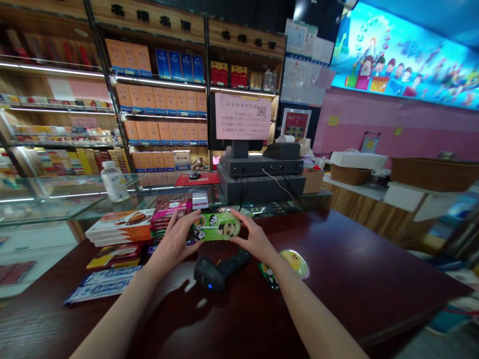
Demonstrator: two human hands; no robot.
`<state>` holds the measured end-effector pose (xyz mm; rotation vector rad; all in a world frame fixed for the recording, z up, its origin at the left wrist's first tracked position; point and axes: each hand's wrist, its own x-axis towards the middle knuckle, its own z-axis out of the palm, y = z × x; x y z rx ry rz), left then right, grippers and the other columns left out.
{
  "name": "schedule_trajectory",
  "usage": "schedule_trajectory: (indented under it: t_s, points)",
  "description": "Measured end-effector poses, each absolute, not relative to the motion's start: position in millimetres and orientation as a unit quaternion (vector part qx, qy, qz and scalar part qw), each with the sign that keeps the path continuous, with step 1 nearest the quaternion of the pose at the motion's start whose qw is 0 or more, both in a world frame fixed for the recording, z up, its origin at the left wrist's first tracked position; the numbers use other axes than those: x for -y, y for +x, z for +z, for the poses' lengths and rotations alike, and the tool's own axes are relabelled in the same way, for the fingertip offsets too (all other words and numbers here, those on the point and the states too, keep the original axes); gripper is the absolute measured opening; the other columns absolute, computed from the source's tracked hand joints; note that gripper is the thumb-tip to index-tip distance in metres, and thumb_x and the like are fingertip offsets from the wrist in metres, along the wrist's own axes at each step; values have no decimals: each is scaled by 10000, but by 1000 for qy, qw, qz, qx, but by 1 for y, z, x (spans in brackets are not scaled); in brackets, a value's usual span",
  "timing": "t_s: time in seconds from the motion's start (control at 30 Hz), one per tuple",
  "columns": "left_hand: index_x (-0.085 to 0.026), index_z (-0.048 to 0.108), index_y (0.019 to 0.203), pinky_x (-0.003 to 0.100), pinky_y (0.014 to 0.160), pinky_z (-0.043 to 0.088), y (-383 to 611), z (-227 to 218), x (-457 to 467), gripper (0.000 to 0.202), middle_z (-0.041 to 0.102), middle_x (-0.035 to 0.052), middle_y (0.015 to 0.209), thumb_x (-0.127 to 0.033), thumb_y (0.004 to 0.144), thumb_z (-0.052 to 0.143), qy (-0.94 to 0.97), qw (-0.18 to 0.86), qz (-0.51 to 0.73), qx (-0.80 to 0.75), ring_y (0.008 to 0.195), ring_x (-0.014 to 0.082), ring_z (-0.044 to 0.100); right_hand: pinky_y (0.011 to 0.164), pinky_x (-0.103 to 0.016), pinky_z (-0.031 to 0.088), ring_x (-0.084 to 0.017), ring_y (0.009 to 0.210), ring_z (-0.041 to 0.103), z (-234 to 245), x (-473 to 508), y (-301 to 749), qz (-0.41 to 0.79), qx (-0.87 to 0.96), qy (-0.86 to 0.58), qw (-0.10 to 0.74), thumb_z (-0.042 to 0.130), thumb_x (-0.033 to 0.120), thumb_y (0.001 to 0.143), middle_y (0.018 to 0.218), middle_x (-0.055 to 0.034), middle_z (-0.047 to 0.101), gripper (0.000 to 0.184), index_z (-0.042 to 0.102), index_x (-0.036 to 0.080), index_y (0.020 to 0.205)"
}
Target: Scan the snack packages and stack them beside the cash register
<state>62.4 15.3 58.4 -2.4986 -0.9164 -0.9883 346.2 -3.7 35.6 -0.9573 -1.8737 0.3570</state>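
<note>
Green panda package [211, 232]: held level between both hands, above the table [348, 304] towards its far edge, printed face towards the wearer; round smiling figure at its right end.
Left hand [179, 237]: pinches the package's left end, index finger at the upper edge, thumb at the lower; another finger stands apart, raised.
Right hand [256, 237]: pinches the right end, index finger above, thumb below; state of the remaining fingers cannot be told, hidden.
Scanner [210, 275]: dark, lies on the table below the package, between the forearms; blue light lit on its head.
Yellow-and-green packaging [295, 263]: on the table, partly behind the right forearm; one item or two, cannot tell.
Left side of table: white-and-orange boxes [121, 225] stacked near the far left corner; pink-and-purple packs [170, 208] beside them, close to the left hand; yellow-and-red packs [114, 255] in front; blue-and-white packs [107, 285] nearest the wearer, by the left edge.
Glass counter [136, 204]: beyond the table's far edge; carries a bottle [115, 183], a red mat [207, 179] with a mouse [194, 175], and a dark till [262, 184].
Pink sheet [242, 117]: covers much of the monitor.
Back wall: shelves of orange boxes [162, 99]; bright screen [404, 60] at upper right.
</note>
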Motion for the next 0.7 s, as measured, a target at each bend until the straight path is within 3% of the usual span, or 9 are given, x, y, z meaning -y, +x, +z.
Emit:
schedule_trajectory:
  t_s: [0.2, 0.33, 0.5, 0.6, 0.7]
  points:
    - [-245, 318, 1461, 564, 1235, 257, 55, 40, -11, 610, 547, 118, 1442, -320, 922, 592, -836, 137, -413, 336, 1379, 249, 497, 1172, -437, 368, -249, 1382, 482, 27, 5, 335, 184, 760, -380, 495, 750, 282, 827, 1527, -61, 494, 763, 414, 320, 1511]
    - [-258, 365, 1443, 530, 1162, 394, 56, 29, -14, 559, 588, 104, 1393, -380, 937, 570, -807, 111, -448, 369, 1362, 277, 508, 1159, -444, 380, -263, 1369, 493, 26, 7, 327, 233, 746, -375, 499, 705, 392, 873, 1510, -69, 513, 674, 452, 295, 1490]
    - [-257, 545, 1249, 417, 924, 529, 62, 23, -19, 289, 706, 68, 1141, -372, 991, 479, -760, 114, -476, 428, 1063, 244, 669, 889, -338, 546, -207, 1031, 669, 24, 3, 314, 274, 697, -396, 531, 551, 491, 964, 1253, -53, 678, 507, 528, 284, 1426]
    - [-249, 591, 1168, 376, 845, 523, 66, 25, -16, 239, 729, 53, 1049, -355, 1009, 447, -756, 134, -474, 430, 962, 228, 685, 732, -292, 553, -186, 880, 693, 18, -2, 309, 297, 644, -415, 570, 453, 543, 995, 1013, -44, 712, 484, 575, 256, 1365]
    - [-256, 605, 1170, 356, 827, 519, 70, 29, -10, 251, 735, 42, 1008, -373, 1007, 453, -757, 138, -471, 430, 912, 218, 687, 649, -275, 538, -179, 792, 702, 15, -5, 309, 308, 611, -427, 592, 391, 580, 1002, 948, -54, 697, 514, 597, 229, 1317]
